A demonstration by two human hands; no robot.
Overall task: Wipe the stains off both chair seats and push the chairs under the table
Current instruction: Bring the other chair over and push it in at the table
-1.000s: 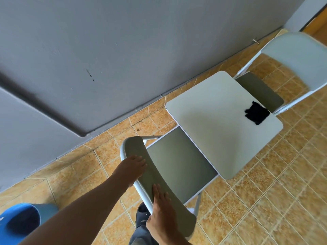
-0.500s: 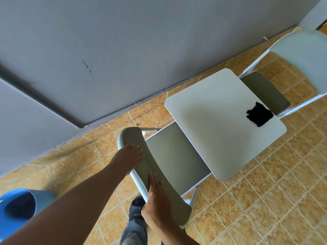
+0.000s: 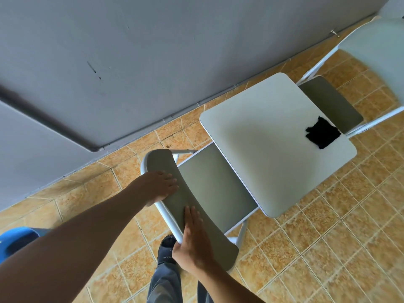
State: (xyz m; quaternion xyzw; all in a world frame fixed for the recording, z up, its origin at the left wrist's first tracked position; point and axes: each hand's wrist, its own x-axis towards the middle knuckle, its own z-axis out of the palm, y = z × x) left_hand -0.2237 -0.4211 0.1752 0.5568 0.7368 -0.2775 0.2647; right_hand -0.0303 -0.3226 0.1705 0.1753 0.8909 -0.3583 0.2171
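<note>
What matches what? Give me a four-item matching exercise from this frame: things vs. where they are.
Things:
1. black cloth
2. blue bucket
3. left hand
4. far chair

Places:
A. on the floor, lower-left edge of view
B. seat partly under the table
C. on the table, near a corner
D. on the near chair backrest

Pairs: 1-C, 2-A, 3-D, 4-B.

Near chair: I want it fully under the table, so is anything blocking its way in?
Nothing visible does. The near chair sits partly under the table; the floor beneath is hidden. The cloth lies on top, out of its path.
</note>
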